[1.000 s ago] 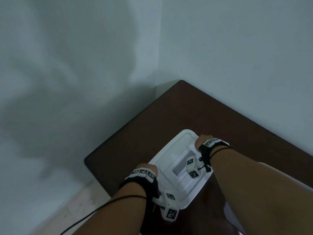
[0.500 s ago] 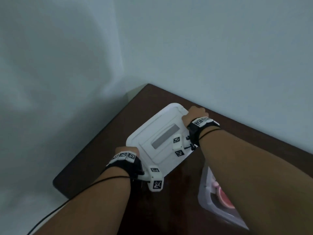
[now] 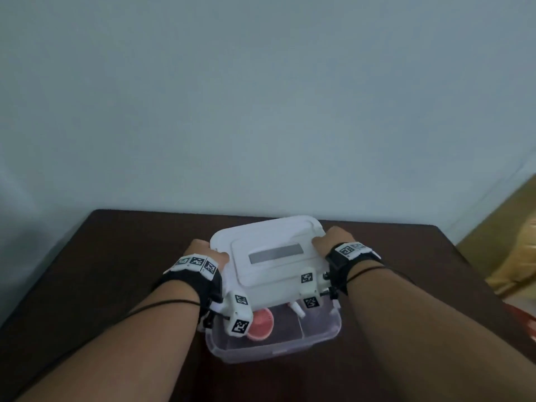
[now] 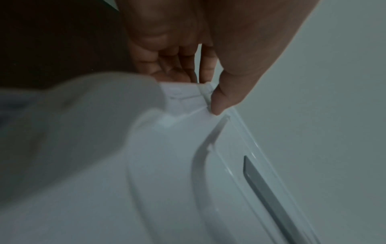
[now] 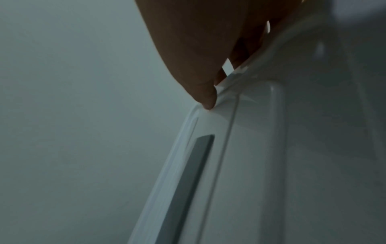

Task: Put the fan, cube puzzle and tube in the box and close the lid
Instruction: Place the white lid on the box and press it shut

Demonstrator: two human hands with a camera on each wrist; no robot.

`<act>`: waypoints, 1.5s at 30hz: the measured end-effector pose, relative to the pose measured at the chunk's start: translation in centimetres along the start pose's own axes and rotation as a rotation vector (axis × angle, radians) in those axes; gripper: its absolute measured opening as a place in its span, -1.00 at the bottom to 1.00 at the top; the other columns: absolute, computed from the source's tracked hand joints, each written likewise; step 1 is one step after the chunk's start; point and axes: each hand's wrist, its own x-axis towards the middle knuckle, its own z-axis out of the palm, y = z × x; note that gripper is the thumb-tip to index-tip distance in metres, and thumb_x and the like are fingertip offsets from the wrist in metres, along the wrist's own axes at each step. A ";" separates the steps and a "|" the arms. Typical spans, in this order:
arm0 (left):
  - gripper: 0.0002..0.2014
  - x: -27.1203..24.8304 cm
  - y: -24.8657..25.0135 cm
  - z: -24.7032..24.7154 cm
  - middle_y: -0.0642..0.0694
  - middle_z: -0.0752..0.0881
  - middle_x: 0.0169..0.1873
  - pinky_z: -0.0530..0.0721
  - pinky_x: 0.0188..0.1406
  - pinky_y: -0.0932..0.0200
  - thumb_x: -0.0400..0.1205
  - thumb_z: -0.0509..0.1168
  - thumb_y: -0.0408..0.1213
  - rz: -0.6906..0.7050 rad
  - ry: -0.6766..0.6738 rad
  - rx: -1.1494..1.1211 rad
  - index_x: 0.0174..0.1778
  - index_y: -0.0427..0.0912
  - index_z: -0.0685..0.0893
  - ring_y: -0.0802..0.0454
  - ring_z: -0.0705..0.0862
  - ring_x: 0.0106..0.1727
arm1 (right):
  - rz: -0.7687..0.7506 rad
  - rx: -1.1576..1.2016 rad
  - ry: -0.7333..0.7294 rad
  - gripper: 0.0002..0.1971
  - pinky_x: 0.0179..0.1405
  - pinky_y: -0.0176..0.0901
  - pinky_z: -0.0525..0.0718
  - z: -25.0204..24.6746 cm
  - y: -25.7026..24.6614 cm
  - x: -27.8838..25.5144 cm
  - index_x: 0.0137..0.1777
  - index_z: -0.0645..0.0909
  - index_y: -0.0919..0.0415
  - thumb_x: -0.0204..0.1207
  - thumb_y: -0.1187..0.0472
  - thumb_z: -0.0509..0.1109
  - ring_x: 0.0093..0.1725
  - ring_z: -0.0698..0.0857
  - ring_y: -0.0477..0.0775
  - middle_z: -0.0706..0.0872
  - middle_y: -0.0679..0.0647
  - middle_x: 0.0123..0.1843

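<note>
Lid [image 3: 269,253] now over box [image 3: 290,346] (tilted) | long axis left-right | both hands gripping

The flat white plastic lid [image 3: 269,256] is tilted above the clear plastic box [image 3: 278,343]. A round pink fan [image 3: 262,324] lies inside.

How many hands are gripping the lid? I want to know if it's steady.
2. The left hand holds the lid at its left edge, the right hand at its right edge, above the box.
</note>
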 end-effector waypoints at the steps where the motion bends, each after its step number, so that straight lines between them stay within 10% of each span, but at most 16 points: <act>1: -0.73 -0.1 0.4 1.4 -0.09 0.79 -0.35 0.72 -0.15 0.11 0.29 0.35 -0.14 0.010 -0.017 0.043 -0.19 -0.22 0.72 -0.11 0.77 -0.31 | 0.035 0.010 -0.011 -0.48 -0.06 -0.02 0.66 -0.1 1.8 -0.3 0.22 0.63 0.22 0.38 -0.12 0.33 -0.07 0.71 0.29 0.74 0.27 0.20; 8: -0.79 -1.2 -0.4 5.3 -0.13 0.76 -0.20 0.66 -0.13 0.10 0.39 0.33 -0.12 0.002 -0.018 0.213 -0.24 -0.20 0.67 -0.14 0.75 -0.21 | 0.132 0.012 -0.103 -0.09 0.27 0.18 0.70 3.1 6.7 -1.5 0.43 0.52 0.18 0.14 -0.37 0.44 0.22 0.71 0.32 0.64 0.24 0.38; 25: -0.46 -0.1 -2.3 5.5 -0.28 0.71 0.10 0.72 0.15 -0.17 0.39 0.20 0.11 -0.138 0.106 0.389 0.05 -0.27 0.70 -0.31 0.73 0.07 | 0.097 0.082 -0.050 -0.23 0.14 0.06 0.67 4.2 5.2 -3.6 0.47 0.39 0.25 0.39 -0.20 0.49 0.28 0.67 0.26 0.54 0.20 0.41; 36: -0.62 0.7 -2.4 6.2 -0.19 0.73 0.03 0.73 0.15 -0.16 0.34 0.26 0.11 -0.172 0.048 0.435 -0.18 -0.13 0.69 -0.23 0.72 0.11 | 0.063 -0.024 0.000 -0.35 0.22 0.13 0.60 5.4 5.8 -4.3 0.50 0.37 0.23 0.54 -0.18 0.32 0.43 0.45 0.23 0.45 0.15 0.45; 45: -0.44 5.9 -6.4 6.6 -0.14 0.78 -0.11 0.73 0.06 -0.08 0.13 0.41 0.01 -0.225 -0.010 0.262 0.09 0.01 0.62 -0.19 0.78 -0.14 | 0.050 0.137 -0.125 -0.35 0.18 0.11 0.61 6.9 7.2 -4.4 0.61 0.18 0.19 0.64 -0.18 0.10 0.27 0.62 0.30 0.43 0.19 0.53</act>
